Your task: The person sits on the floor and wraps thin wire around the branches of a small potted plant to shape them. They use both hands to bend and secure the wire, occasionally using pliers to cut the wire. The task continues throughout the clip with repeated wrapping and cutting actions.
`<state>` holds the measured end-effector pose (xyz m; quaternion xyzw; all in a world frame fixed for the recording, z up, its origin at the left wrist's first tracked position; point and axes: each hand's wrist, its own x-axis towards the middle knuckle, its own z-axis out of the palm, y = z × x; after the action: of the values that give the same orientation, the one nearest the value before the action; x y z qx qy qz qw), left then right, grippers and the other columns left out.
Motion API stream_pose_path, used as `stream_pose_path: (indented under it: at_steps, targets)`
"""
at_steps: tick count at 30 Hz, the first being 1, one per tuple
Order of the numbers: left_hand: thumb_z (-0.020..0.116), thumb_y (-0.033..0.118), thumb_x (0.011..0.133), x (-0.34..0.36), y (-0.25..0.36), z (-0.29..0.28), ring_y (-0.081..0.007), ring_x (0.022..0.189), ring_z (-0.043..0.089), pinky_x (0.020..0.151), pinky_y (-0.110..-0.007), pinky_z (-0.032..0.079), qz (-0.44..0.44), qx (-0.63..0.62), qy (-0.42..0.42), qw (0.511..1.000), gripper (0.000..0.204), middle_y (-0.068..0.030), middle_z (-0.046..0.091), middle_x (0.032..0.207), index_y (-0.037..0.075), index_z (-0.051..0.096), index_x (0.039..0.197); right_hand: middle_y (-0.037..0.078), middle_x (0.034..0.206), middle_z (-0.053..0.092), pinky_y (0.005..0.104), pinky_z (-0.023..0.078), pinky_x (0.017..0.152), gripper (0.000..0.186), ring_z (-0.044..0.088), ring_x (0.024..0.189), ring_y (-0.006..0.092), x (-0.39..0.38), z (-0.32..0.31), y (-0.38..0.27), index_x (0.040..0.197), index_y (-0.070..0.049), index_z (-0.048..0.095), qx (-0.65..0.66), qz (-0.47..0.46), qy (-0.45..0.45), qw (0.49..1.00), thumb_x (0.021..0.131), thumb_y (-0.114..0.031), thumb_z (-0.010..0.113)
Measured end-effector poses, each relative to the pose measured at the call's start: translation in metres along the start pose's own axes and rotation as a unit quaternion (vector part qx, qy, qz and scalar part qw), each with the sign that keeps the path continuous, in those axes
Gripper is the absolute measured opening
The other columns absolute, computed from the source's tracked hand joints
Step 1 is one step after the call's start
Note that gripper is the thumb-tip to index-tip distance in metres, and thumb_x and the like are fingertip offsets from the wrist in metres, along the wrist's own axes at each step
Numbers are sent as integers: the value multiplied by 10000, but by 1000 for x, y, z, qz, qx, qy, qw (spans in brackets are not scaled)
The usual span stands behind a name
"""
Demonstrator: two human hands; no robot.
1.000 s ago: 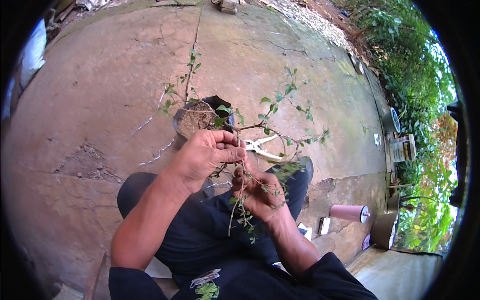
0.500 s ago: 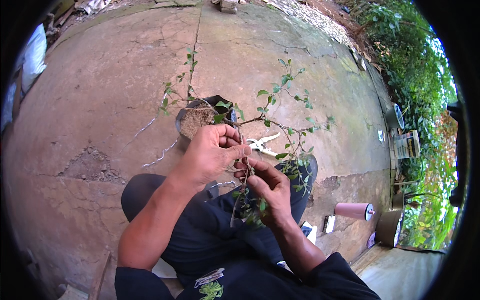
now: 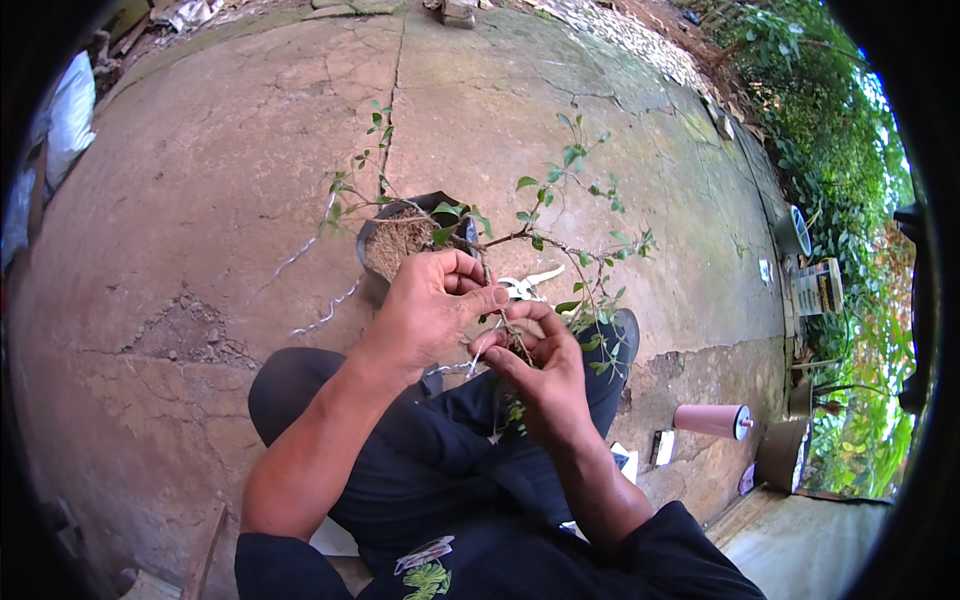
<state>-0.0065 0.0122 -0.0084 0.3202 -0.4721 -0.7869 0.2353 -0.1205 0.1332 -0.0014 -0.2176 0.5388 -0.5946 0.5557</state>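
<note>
A small leafy tree (image 3: 515,237) grows from a dark plant bag (image 3: 366,252) filled with brown, grainy soil, right in front of my crossed legs. My left hand (image 3: 425,310) is closed, thumb and fingers pinching one of its thin branches just this side of the bag. Close beside it, my right hand (image 3: 550,375) is closed on a thin silvery wire (image 3: 478,358) at the same branch; its fingers partly hide where wire and branch meet. White-handled pruning shears (image 3: 541,276) lie on the ground behind my hands, partly covered by them.
Loose twisted wire (image 3: 328,315) lies on the cracked concrete (image 3: 200,200) left of the bag. A pink tumbler (image 3: 712,421) lies on its side at the right, near a small box (image 3: 662,447). Pots and a labelled bucket (image 3: 818,288) line the right edge by green plants.
My right hand has turned and its fingers have shifted on the branch, so a silvery wire end shows at the fingertips. The leafy lower twigs have swung; my left hand keeps its pinch.
</note>
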Motion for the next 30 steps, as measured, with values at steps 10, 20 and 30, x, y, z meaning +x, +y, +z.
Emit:
stream_pose_path:
  at_steps: [10, 20, 30]
  targets:
    - [670, 26, 881, 1, -5, 0, -76, 732, 614, 670, -201, 496, 11, -19, -13, 1000, 109, -53, 662, 820, -20, 607, 958, 93, 859, 690, 301, 505, 680, 186, 655, 739, 199, -2, 6, -12, 942, -38, 702, -493, -351, 99, 790, 774, -88, 768]
    - [694, 38, 870, -5, -3, -6, -73, 739, 615, 682, -195, 495, -17, -124, -24, 992, 122, -46, 655, 834, -6, 611, 949, 146, 877, 665, 330, 519, 714, 202, 641, 764, 211, 12, -7, -12, 1060, 13, 587, 272, 202, 33, 940, 945, -152, 564]
    - [718, 35, 842, 0, -1, 2, -99, 740, 639, 684, -204, 491, 4, -89, 42, 995, 151, -78, 677, 819, -19, 605, 926, 167, 1092, 661, 339, 422, 980, 325, 610, 1022, 194, -37, -30, 0, 1116, 82, 582, -48, -363, 89, 926, 1025, -164, 389]
